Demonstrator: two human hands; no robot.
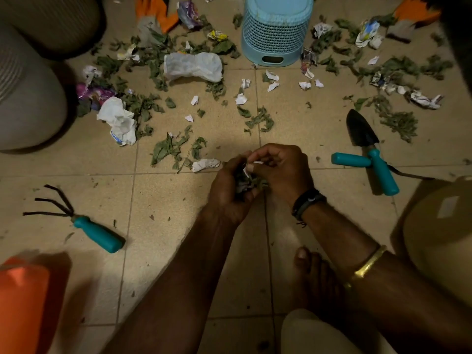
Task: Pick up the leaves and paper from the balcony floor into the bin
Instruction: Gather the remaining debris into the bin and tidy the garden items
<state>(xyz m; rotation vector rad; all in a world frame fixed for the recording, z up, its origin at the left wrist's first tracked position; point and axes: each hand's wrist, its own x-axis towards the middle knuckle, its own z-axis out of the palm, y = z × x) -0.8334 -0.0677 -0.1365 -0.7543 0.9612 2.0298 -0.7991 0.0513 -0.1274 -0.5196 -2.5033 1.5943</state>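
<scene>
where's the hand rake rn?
Head view, lower left: the hand rake lies on the floor tiles, well left of the left hand, just above the orange object.

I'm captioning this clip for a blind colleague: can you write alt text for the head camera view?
Over a tiled floor, the left hand grips a wad of leaves and paper while the right hand pinches a white scrap beside it. Around lie scattered leaves, crumpled paper, a light-blue bin, a trowel and a hand rake with teal handles.
</scene>
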